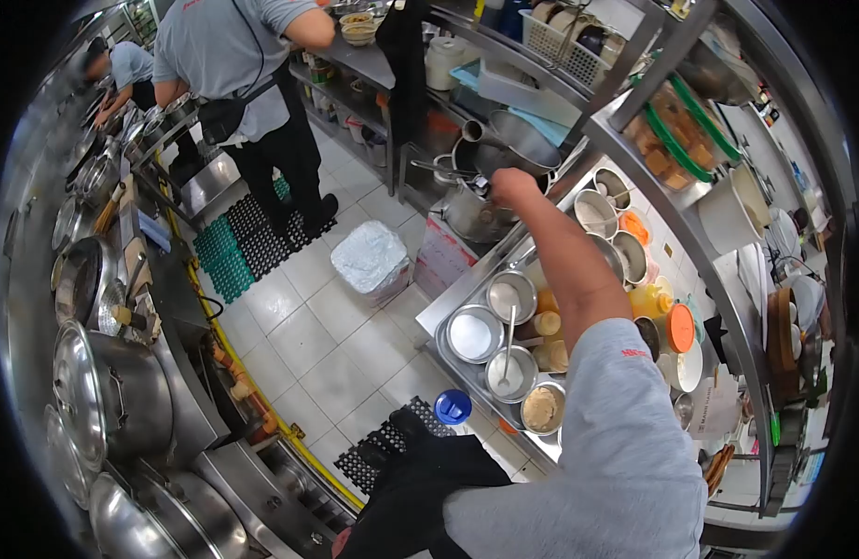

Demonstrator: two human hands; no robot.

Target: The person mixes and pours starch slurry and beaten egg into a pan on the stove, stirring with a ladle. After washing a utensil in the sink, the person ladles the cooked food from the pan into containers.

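My right hand [513, 188] reaches far out over a metal pot [479, 216] at the end of the steel counter. Its fingers are closed at a long metal utensil handle [448, 170]; what exactly they grip is too small to make out. Beside the hand stand a grey metal bowl [527, 140] and a small saucepan [476, 132]. Only a sliver of my left hand [341, 542] shows at the bottom edge, by my black apron [429, 484], and its fingers are hidden.
Below my right arm, the steel counter [436, 321] carries bowls of powders, a spoon [509, 340] and bottles. A foil-covered container [371, 261] and a blue-lidded tub [453, 407] stand on the floor side. Large pots [122, 401] line the left; two co-workers [229, 74] stand ahead.
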